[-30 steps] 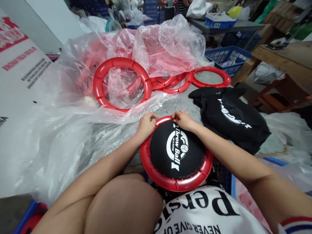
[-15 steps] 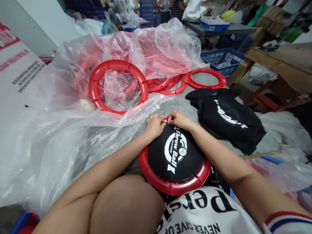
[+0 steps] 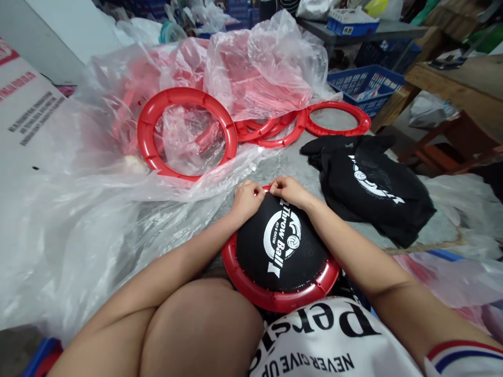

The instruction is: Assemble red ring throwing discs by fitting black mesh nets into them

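Observation:
On my lap lies a red plastic ring with a black mesh cloth stretched across it, printed "Throw Ball" in white. My left hand is closed in a pinch on the cloth's edge at the far rim. Close beside it, my right hand pinches the same edge, fingers pressed together. A short bit of red rim shows between the two hands. The fingertips largely hide the cloth edge there. Along the near side, the cloth's border follows the inside of the ring.
Black printed cloths lie piled to the right. Beyond my hands are a loose red ring, several more rings, and a clear plastic bag over red parts. A blue crate stands behind, and a printed carton at left.
The view has shifted slightly, so the background sits higher in the picture. Both hands keep their pinch at the ring's far rim, with hardly any movement.

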The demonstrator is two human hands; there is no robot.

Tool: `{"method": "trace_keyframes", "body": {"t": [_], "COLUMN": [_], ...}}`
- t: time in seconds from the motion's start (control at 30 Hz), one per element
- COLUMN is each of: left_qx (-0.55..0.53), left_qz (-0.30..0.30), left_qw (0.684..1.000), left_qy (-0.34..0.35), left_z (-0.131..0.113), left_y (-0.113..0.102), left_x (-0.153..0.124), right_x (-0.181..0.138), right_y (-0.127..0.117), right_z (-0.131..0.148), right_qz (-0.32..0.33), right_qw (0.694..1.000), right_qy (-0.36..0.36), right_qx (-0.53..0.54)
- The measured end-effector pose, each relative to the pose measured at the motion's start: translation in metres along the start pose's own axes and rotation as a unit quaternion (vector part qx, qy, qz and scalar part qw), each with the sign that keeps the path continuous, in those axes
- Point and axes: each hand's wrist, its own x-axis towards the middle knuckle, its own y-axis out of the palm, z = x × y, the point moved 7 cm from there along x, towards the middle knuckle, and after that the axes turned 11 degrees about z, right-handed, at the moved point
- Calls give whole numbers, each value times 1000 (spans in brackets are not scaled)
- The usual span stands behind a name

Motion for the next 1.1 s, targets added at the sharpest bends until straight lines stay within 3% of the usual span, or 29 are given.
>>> {"method": "trace_keyframes", "body": {"t": [0.47,0.9,1.1], "left_qx": [37,65,70], "left_qz": [-2,-1,0], "left_qw": [999,997,997], "left_qy": [-16,-33,-42], "left_z": [-3,-5,-7], "left_y": [0,1,1], "left_x": [0,4,4], "right_x": [-1,-13,-10], "right_y": [-2,-6,-5], "right_z": [4,26,22], "right_qz": [-35,-42,-47], "right_qw": [999,991,993], "right_qy": [15,78,65], "right_qx": [-36,-104,-91]}}
